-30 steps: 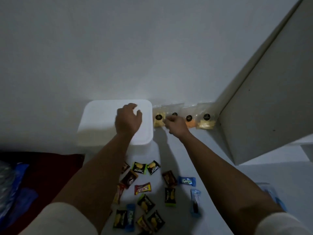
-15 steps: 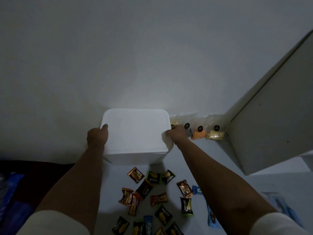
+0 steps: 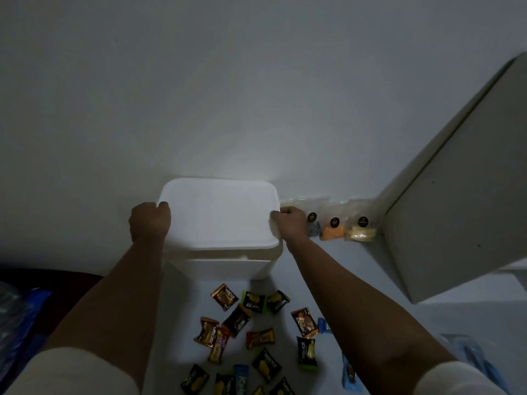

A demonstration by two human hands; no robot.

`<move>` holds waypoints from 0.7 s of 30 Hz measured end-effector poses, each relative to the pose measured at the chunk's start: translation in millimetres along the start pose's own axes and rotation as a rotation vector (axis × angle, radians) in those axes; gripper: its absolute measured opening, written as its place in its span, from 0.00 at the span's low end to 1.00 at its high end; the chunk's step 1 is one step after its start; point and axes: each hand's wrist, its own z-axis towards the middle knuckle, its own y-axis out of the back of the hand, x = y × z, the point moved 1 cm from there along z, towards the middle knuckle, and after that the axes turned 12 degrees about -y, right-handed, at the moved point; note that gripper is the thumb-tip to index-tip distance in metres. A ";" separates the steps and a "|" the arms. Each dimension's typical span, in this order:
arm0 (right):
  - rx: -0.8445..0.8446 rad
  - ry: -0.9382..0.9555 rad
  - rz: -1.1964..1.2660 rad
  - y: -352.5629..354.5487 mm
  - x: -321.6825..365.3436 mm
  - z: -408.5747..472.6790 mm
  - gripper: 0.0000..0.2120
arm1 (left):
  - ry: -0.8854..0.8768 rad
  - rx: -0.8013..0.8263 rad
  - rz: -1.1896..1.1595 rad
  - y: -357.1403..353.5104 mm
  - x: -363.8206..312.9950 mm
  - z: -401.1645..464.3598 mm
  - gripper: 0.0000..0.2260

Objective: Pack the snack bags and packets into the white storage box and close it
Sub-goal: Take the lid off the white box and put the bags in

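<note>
Now, far left: blue plastic wrapping point(image 3: 20, 326) lies at the frame edge beside a dark red patch point(image 3: 57, 283), too dim to make out further
Left hand point(image 3: 149, 222): set on the left edge of the lid, fingers curled over the rim and gripping it
Lid point(image 3: 219, 212): white, rounded corners, sitting on top of the white storage box, held on both sides
White storage box point(image 3: 228, 267): stands on the pale surface point(image 3: 370, 275) against the wall point(image 3: 228, 95); only its front wall shows below the lid, and whether the lid is fully seated cannot be told
Snack packets point(image 3: 251, 334): scattered flat on the surface just in front of the box, between the two forearms; brown, black-and-green, red and blue wrappers, some touching or overlapping, none inside the box
Right hand point(image 3: 291, 223): on the right edge of the lid, fingers curled round the rim and gripping it; the two hands sit apart, one on each side
Clear bags point(image 3: 336, 226): a row just right of the box along the wall, each with a round black sticker; orange and pale yellow contents show, and one bag is partly hidden by the right hand
Blue packet point(image 3: 349, 377): lies on the surface under the right forearm
Far right: a white panel point(image 3: 456, 195) slants up from the surface, close to the last bag
</note>
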 end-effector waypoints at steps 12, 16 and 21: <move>-0.113 0.061 0.296 142.6 -28.5 17.6 0.14 | -0.164 -0.067 -0.085 -66.4 -127.4 -97.1 0.16; -0.202 0.007 0.316 214.9 -73.8 38.1 0.13 | -0.262 0.048 -0.096 -125.8 -169.4 -149.6 0.17; -0.301 -0.058 0.282 282.7 -138.4 36.3 0.04 | -0.204 0.207 -0.116 -197.7 -154.7 -216.1 0.18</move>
